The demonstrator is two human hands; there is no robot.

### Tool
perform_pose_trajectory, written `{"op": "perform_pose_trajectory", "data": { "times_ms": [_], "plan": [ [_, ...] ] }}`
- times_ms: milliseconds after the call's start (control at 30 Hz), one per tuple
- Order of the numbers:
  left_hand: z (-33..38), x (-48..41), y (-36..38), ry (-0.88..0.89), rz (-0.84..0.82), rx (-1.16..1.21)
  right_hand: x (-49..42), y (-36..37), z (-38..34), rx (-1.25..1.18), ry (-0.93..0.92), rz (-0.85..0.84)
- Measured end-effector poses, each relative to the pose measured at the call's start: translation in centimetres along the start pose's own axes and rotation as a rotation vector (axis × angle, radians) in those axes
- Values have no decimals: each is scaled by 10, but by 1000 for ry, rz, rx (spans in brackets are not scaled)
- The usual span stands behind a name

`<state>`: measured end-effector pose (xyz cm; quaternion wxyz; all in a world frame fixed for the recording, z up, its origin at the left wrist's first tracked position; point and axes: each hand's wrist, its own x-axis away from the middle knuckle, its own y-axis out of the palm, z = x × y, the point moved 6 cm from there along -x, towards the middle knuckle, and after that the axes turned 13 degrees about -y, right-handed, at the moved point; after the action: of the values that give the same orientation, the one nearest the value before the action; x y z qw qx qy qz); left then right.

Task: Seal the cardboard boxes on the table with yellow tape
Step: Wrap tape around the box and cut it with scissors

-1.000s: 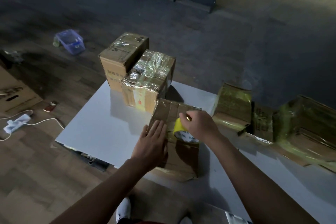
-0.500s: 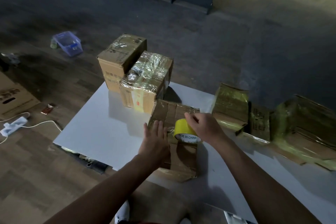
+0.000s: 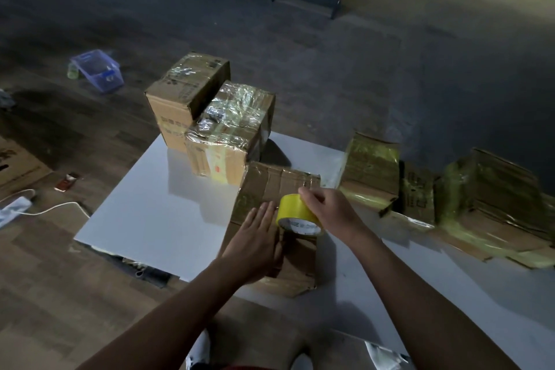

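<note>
A brown cardboard box (image 3: pixel 271 186) stands near the front edge of the white table (image 3: pixel 150 210). My left hand (image 3: pixel 255 237) lies flat on its top, fingers together, pressing down. My right hand (image 3: pixel 329 209) grips a roll of yellow tape (image 3: pixel 292 212) that rests on the box top, just right of my left hand. The near part of the box top is hidden under both hands.
Two boxes wrapped in clear tape (image 3: pixel 231 132) (image 3: pixel 186 93) stand at the table's back left. Boxes covered in yellow tape (image 3: pixel 371 171) (image 3: pixel 492 198) line the right side. On the floor lie a blue plastic bin (image 3: pixel 97 69), a power strip (image 3: pixel 12 210) and flat cardboard (image 3: pixel 18 162).
The tape roll in my right hand has moved a little toward me along the box top. My left hand stays pressed flat on the box.
</note>
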<state>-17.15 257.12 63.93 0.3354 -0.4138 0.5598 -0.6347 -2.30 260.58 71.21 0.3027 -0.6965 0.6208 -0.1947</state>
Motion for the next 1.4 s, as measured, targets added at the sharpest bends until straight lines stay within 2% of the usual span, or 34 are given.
{"op": "perform_pose_trajectory", "data": {
  "times_ms": [233, 300, 433, 500, 667, 800, 900, 967, 1200, 1300, 1400],
  "plan": [
    [9, -5, -3, -75, -25, 52, 1, -10, -1, 248, -97, 63],
    [16, -10, -3, -59, 8, 125, 2, -12, 1, 165, -61, 78],
    [17, -13, 8, -31, 2, 149, 17, -12, 31, -201, 80, 136],
    [17, -11, 8, -33, -9, 157, 19, -10, 32, -230, 83, 144],
    [17, -11, 4, -64, 13, 139, 19, -33, 41, -82, 60, 171],
    [17, -10, 7, -42, 1, 112, 40, -45, 78, 57, 97, 82],
    [21, -9, 5, -14, 37, 92, 40, -37, 77, 183, 74, -10],
    [21, -9, 3, -21, -17, 85, 37, -34, 73, 227, 65, -56],
    [71, -11, -12, -302, -253, 32, 39, -23, 71, 222, 53, -144],
    [84, -17, -9, -384, -236, 69, 44, -21, 74, 173, 67, -107],
    [87, -19, -8, -386, -222, 101, 47, -28, 75, 185, 71, -65]
  ]
}}
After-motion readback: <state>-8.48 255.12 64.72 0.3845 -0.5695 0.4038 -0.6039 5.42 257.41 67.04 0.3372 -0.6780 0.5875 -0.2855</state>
